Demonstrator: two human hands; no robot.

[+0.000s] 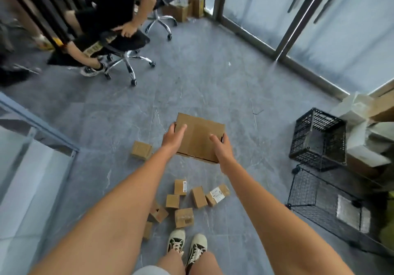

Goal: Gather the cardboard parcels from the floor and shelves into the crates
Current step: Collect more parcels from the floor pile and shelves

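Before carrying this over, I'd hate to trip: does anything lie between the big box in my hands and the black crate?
Nothing visible does: bare grey floor separates the large brown cardboard box from the black plastic mesh crate.

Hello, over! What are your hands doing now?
Left hand and right hand hold large brown cardboard box. Small parcels on floor. Black plastic crate right.

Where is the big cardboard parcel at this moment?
In the head view, the big parcel is at centre, held above the floor between the left hand and right hand, left of the black crate.
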